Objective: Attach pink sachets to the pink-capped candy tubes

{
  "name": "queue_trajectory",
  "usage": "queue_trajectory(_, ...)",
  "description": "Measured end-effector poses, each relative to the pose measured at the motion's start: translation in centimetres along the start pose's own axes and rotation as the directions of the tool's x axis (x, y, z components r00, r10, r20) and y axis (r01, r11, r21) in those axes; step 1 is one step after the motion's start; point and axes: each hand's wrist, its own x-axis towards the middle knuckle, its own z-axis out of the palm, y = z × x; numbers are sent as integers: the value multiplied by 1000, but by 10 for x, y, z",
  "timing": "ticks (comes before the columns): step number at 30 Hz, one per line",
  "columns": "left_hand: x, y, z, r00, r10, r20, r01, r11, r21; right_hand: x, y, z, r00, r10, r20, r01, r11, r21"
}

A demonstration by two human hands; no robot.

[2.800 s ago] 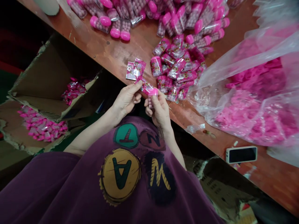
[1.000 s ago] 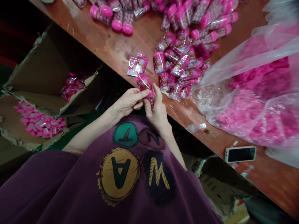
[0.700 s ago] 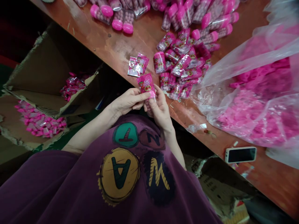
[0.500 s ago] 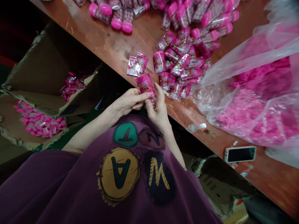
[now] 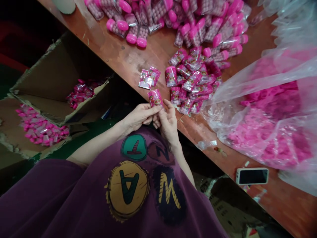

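Observation:
My left hand (image 5: 141, 116) pinches the lower left edge of a pink printed wrapper (image 5: 155, 98) in front of my body. On the wrapper's lower right, my right hand (image 5: 168, 121) has its thumb and fingers closed; whatever lies between the hands is mostly hidden. Just beyond them, two flat pink wrappers (image 5: 150, 77) lie overlapping on the table. To their right is a pile of wrapped pink bottles (image 5: 193, 79). Clear bottles with pink caps and small pale balls (image 5: 158, 13) are heaped farther back.
A clear plastic bag of pink pieces (image 5: 269, 132) covers the right side. A phone (image 5: 252, 176) lies on the brown table (image 5: 210, 132). At left, an open cardboard box (image 5: 44, 76) and a lower carton (image 5: 10, 138) hold pink bottles.
The view has shifted, so the table's things sit lower in the picture. My hands have drawn closer together around the wrapper's lower end, and my right fingers are more curled.

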Motion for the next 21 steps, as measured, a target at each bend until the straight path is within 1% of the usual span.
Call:
queue_trajectory(3,-1,1,-1,1000,17,-2,-16,1000,6,1,0,-2,999,-5,32,5,1000,-2)
queue_trajectory(7,5,-3,1,999,27,-45,-28,999,-20,3,1,-4,998,-59,18,60,998,-37)
queue_trajectory(10,10,-5,4,1000,14,0,-14,1000,-16,12,-2,-8,993,-113,26,115,982,-153)
queue_trajectory(12,10,-3,5,999,31,23,-31,999,-14,23,-12,-17,978,-209,-1,199,935,-293)
queue_trajectory(13,10,-1,4,999,47,15,-47,999,-3,30,-20,-23,958,-285,-27,253,887,-385)
queue_trajectory(14,9,2,1,998,69,-10,-69,997,18,37,-29,-31,929,-367,-50,296,817,-495)
queue_trajectory(15,9,4,-2,994,99,-54,-96,994,54,44,-40,-38,895,-441,-63,312,722,-617)
queue_trajectory(16,9,7,-7,983,140,-117,-128,986,106,50,-51,-44,864,-498,-69,291,608,-738)
queue_trajectory(17,9,9,-13,962,195,-190,-163,972,171,56,-62,-48,843,-532,-75,230,483,-845)
queue_trajectory(18,11,11,-19,929,265,-258,-201,947,249,60,-71,-49,829,-553,-82,151,363,-919)
queue_trajectory(19,14,13,-26,883,351,-310,-243,909,338,65,-78,-47,824,-560,-85,79,262,-962)
queue_trajectory(20,18,14,-32,828,449,-335,-288,854,434,69,-82,-41,830,-553,-73,38,188,-982)
queue_trajectory(21,22,15,-38,770,549,-326,-331,780,531,75,-83,-32,844,-534,-44,36,139,-990)
